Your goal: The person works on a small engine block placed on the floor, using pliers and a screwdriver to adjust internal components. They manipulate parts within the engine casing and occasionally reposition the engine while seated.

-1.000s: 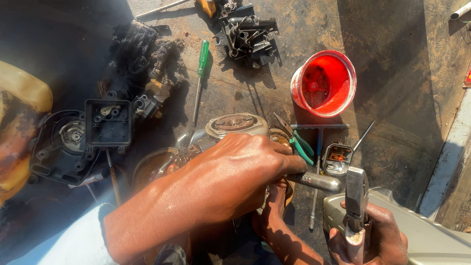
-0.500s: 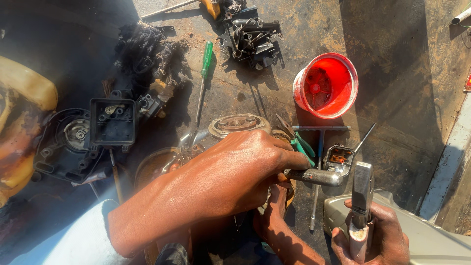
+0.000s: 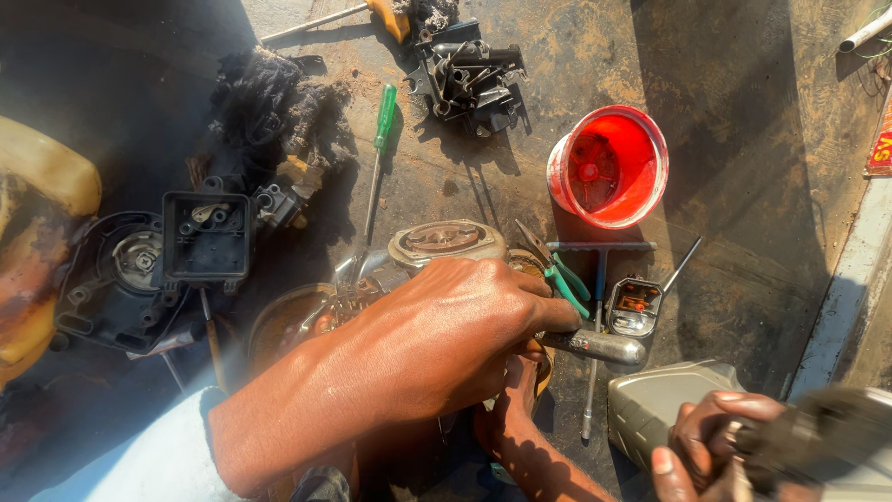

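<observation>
Below and left of the red bucket [image 3: 609, 167], the left hand [image 3: 446, 335] is clenched round a steel tool handle [image 3: 599, 347] just beneath the round engine part [image 3: 446, 242]. The right hand [image 3: 516, 400] is largely hidden under it, so its grip cannot be told. A fastener seems to be under work there, and a steady, braced turn is called for.

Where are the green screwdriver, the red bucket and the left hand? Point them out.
green screwdriver [image 3: 384, 119], head view, on its green handle.
red bucket [image 3: 650, 153], head view, on its rim.
left hand [image 3: 465, 325], head view, on its back.
</observation>
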